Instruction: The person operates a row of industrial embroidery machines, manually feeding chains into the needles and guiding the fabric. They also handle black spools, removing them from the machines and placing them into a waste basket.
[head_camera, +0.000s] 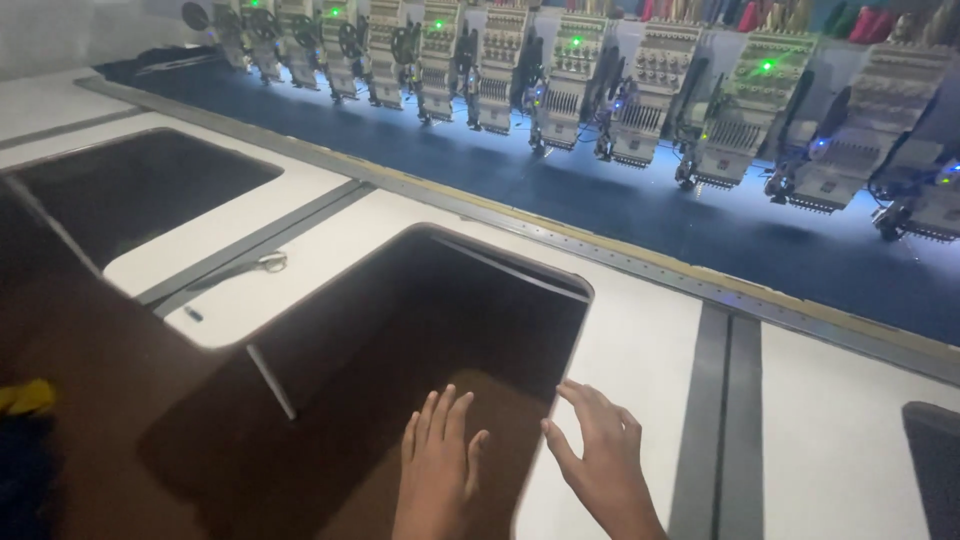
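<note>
Nearest the camera, left hand (437, 462) flat, fingers spread and empty, palm down on dark brown fabric (400, 350) stretched in a large rounded-corner frame set into the white tabletop (640, 340). Right hand (598, 450) likewise open, fingers splayed, gripping nothing, resting at the right edge of the frame (572, 330) where cloth meets table. Fabric probably light, soft and limp, though drawn fairly taut here; best smoothed with flat palms, or taken by its edge along the stiff frame rim, not pinched mid-panel. Further left, small pale-handled scissors (262, 263) lying on the white surface beside a grey seam, well apart from both hands. Beyond, a second dark framed opening (140, 185). Farthest back, long dark blue cloth (620, 215) under a row of grey embroidery heads (640, 90) with green and blue lights.
</note>
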